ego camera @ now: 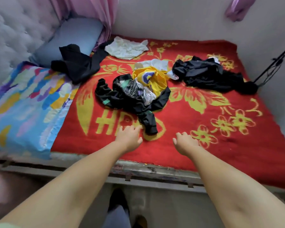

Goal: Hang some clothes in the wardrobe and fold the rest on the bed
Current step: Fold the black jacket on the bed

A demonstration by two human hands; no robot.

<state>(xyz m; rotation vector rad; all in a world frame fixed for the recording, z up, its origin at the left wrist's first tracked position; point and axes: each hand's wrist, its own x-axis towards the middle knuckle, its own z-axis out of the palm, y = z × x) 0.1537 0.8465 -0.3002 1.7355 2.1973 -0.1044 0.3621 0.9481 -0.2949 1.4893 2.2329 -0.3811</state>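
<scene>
Honestly nothing's folded or hung yet. My left hand (pixel 129 137) and right hand (pixel 184 142) hover loose-fingered, holding nothing, just short of the black jacket (pixel 135 102) heaped mid-bed (pixel 220 145) with the other crumpled clothes. No wardrobe in sight.

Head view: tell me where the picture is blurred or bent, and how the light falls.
Head view: wide-angle lens bows the bed edge and walls; the headboard and far-left corner look smeared; light is soft and even, no glare on the red blanket; both hands, left hand and right hand, stay fairly sharp.
</scene>
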